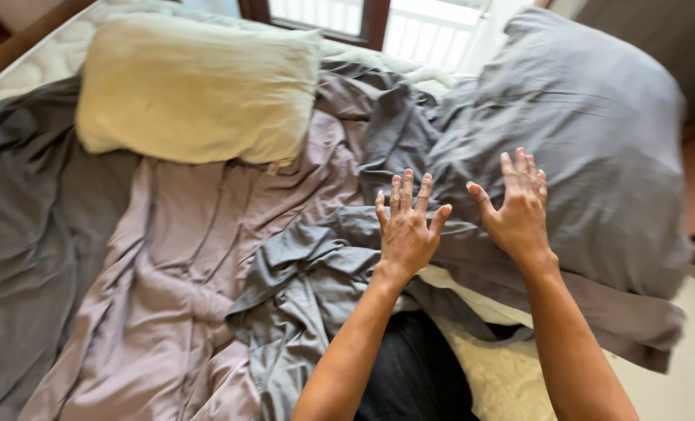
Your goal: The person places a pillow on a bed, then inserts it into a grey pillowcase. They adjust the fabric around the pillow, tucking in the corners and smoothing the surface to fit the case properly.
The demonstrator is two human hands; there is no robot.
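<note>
A large pillow in a grey case [597, 148] lies tilted at the right of the bed. My right hand [519, 209] rests flat against its lower left side, fingers spread. My left hand [406, 226] is open beside it, fingers spread, at the pillow's left edge over crumpled grey fabric [308, 281]. Neither hand grips anything. The open end of the grey case hangs at the lower right, with pale pillow stuffing showing under it.
A bare cream pillow [195, 90] lies at the head of the bed. A wrinkled mauve sheet [183, 257] covers the middle, a dark grey sheet [28, 218] the left. A window [378, 19] is behind; bare quilted mattress [503, 374] shows below.
</note>
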